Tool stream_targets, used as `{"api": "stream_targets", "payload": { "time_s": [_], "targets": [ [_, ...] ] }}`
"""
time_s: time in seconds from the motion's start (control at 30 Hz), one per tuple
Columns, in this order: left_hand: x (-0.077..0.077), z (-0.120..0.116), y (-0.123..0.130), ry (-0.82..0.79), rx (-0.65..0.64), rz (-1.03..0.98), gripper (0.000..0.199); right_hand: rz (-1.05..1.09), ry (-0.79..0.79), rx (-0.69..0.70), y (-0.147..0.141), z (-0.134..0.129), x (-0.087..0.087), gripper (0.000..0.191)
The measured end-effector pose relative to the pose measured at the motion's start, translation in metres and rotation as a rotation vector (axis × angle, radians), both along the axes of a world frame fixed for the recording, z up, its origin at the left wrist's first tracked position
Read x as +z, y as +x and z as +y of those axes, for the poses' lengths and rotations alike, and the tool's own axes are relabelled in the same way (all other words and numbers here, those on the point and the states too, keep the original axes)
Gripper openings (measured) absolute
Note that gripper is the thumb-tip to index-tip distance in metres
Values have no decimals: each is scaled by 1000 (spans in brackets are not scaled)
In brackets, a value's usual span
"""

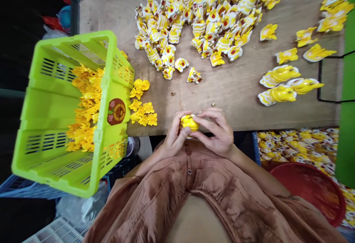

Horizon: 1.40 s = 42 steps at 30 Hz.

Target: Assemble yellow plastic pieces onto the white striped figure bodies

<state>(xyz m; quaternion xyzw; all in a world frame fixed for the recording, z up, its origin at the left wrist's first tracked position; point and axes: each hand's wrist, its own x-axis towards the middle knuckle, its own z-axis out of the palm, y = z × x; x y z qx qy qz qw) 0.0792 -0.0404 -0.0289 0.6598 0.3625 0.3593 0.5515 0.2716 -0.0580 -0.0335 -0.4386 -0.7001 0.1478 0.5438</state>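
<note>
At the table's front edge, my left hand (176,132) is closed around the left side of a glossy yellow piece (190,122) with a little white on it. The fingers and thumb of my right hand (217,132) pinch the same piece from the right. Parts of the piece are hidden by the fingers. Beyond my hands, one small white-and-yellow piece (194,75) lies apart from a large pile of similar pieces (166,28). Small yellow flower-like pieces (144,113) lie left of my left hand.
A green basket (62,110) holding yellow pieces stands on the left. Larger yellow-and-white pieces (280,76) lie on the wooden table (222,87) at right, near a black wire frame (318,84). Below right are a red basket (307,187) and more pieces (299,145).
</note>
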Motion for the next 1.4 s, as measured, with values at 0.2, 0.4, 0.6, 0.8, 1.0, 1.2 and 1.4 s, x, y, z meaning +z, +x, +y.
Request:
{"api": "stream_targets", "payload": {
  "time_s": [0.2,0.4,0.6,0.8,1.0,1.2,1.4],
  "targets": [
    [1,2,0,45,-1,22,43,-75,-5,-9,2,-1,-2,52],
    [0,4,1,110,15,2,35,-38,-6,2,1,-1,-4,60],
    [2,6,0,156,22,-59,33,272,-295,57,-9,-6,-14,66],
    [1,6,-3,54,19,-29,36,138,-173,14,-4,-6,-10,65],
    [2,5,-2,38,3,-9,37,-103,62,23,9,2,-3,63],
    [4,7,-2,53,-10,18,36,-169,79,57,11,1,-3,62],
    [0,7,-3,73,-6,28,35,-183,78,84,10,4,-1,57]
  ]
}}
